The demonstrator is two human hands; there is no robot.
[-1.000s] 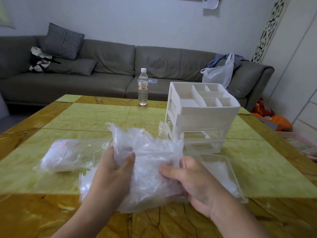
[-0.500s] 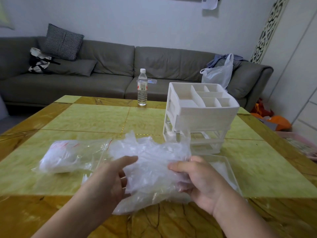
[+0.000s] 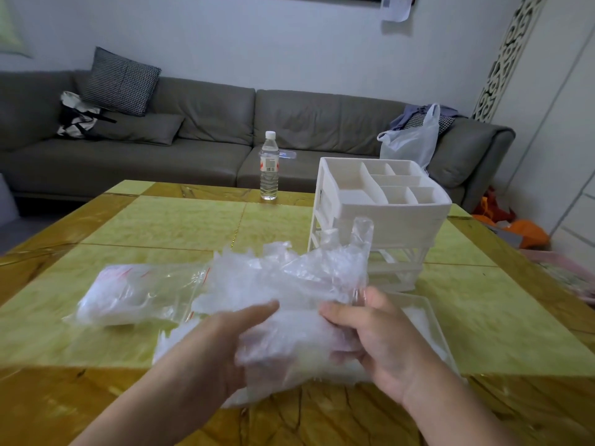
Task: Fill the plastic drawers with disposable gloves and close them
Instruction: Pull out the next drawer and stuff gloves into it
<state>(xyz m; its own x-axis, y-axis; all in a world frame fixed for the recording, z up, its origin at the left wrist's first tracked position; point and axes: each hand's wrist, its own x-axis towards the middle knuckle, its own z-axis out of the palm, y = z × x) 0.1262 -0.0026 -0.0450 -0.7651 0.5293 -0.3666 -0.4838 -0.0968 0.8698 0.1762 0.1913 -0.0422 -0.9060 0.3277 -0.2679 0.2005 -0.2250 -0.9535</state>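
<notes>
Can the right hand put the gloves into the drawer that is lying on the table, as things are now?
Probably yes. The right hand grips the gloves together with the left hand, and the removed drawer lies open-topped just beside it on the table, with nothing between.

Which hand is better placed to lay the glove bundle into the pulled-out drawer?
Probably the right hand. It grips the glove bundle on the side nearest the pulled-out drawer, which lies on the table just right of it. The left hand holds the far side.

White drawer unit (image 3: 386, 217); yellow-green marbled table (image 3: 180, 220); grey sofa (image 3: 199, 136); houndstooth cushion (image 3: 120, 81).
</notes>
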